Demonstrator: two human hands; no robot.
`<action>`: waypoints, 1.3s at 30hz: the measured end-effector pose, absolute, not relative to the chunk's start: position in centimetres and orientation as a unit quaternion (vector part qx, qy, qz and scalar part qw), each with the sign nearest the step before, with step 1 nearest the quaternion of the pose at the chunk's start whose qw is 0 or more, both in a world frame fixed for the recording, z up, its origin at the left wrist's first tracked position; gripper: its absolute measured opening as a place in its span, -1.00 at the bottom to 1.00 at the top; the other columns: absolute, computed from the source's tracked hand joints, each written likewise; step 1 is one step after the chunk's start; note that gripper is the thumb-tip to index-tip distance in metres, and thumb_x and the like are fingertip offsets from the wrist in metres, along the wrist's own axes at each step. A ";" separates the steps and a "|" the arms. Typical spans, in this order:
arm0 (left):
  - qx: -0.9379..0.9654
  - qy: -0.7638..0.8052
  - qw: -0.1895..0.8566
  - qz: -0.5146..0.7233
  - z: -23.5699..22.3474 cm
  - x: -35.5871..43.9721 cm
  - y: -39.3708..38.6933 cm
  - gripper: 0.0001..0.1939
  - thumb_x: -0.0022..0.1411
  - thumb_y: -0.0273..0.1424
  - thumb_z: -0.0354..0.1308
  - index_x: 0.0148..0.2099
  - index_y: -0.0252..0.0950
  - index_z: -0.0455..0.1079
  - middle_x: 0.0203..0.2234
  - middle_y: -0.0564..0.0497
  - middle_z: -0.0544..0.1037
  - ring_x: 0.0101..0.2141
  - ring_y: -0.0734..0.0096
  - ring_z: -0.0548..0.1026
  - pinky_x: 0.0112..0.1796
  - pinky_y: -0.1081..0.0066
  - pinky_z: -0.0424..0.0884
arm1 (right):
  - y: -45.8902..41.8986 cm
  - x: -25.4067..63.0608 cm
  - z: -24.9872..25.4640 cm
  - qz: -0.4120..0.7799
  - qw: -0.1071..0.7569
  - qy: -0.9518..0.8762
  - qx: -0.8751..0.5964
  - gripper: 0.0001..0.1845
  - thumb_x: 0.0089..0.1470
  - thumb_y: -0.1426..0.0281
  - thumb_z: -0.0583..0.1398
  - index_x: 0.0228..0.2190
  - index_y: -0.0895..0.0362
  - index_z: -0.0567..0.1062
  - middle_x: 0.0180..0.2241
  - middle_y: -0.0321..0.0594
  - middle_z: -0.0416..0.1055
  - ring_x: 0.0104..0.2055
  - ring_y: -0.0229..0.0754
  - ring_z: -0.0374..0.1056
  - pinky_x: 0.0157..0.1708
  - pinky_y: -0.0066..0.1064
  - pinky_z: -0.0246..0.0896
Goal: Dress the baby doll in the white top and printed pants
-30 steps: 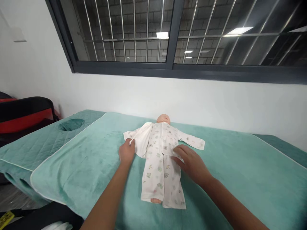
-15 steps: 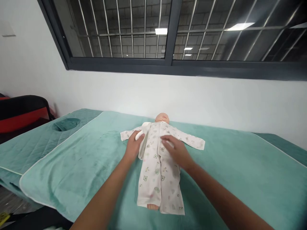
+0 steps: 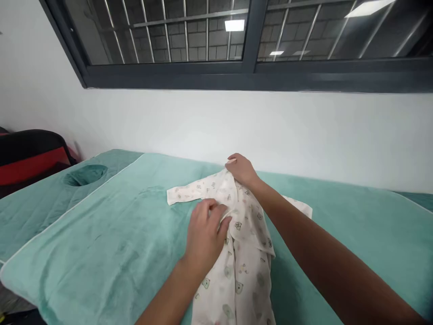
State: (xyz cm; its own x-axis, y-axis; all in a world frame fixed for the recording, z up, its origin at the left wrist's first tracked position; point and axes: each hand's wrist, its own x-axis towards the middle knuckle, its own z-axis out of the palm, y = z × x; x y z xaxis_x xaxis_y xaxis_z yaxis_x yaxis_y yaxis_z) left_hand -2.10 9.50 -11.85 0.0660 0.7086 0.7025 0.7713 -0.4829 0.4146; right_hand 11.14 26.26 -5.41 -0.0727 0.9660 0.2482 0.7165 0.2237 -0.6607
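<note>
A doll dressed in a white baby top [image 3: 250,216] and matching trousers [image 3: 233,289], printed with small bears, lies on its back. My left hand [image 3: 206,234] is at the front of the top, with fingertips and thumb closed on the fabric near the middle opening. Reaching up to the neck, my right hand [image 3: 241,169] has its fingers closed on the collar. It covers the doll's head, so the head is hidden. One sleeve [image 3: 184,194] stretches flat to the left. The other sleeve [image 3: 301,206] is partly behind my right forearm.
Under the doll is a green plush blanket [image 3: 128,234] with pale piping. Beyond it at left, a quilted green bed cover [image 3: 27,216] has a round hole [image 3: 86,175]. A black and red chair or bag [image 3: 32,155] stands at far left. A white wall and barred window rise behind.
My right hand has moved from the chest up to the collar, covering the doll's head. My left hand has shifted right to the middle of the top. The view has moved closer.
</note>
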 end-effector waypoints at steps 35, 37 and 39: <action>-0.600 -0.738 0.031 -0.306 -16.0 -14.1 16.0 -0.49 0.05 -0.71 -0.11 -0.02 -0.29 0.41 -0.06 -0.18 0.48 -0.05 0.00 0.38 -0.08 0.11 0.26 | 24.5 14.7 -10.9 0.157 0.490 -0.675 -0.529 -0.71 -0.05 0.38 0.09 -0.25 0.10 0.49 -0.20 -0.19 0.39 -0.14 -0.11 0.30 -0.14 -0.29 0.20; -0.593 -0.719 0.035 -0.361 -15.7 -13.7 15.6 -0.54 0.06 -0.69 -0.10 -0.05 -0.31 0.41 -0.06 -0.20 0.47 0.00 -0.06 0.33 -0.04 0.06 0.24 | 23.9 15.0 -11.2 0.141 0.527 -0.661 -0.515 -0.68 -0.05 0.41 0.07 -0.22 0.12 0.47 -0.13 -0.14 0.35 -0.06 -0.10 0.27 -0.14 -0.31 0.21; -0.590 -0.690 0.030 -0.419 -15.1 -12.5 15.6 -0.59 0.11 -0.65 -0.10 -0.06 -0.29 0.41 -0.07 -0.18 0.47 0.02 -0.03 0.32 0.01 0.05 0.24 | 23.2 15.3 -11.4 0.135 0.550 -0.632 -0.529 -0.68 -0.05 0.44 0.03 -0.23 0.13 0.45 -0.14 -0.12 0.34 -0.10 -0.12 0.28 -0.17 -0.32 0.22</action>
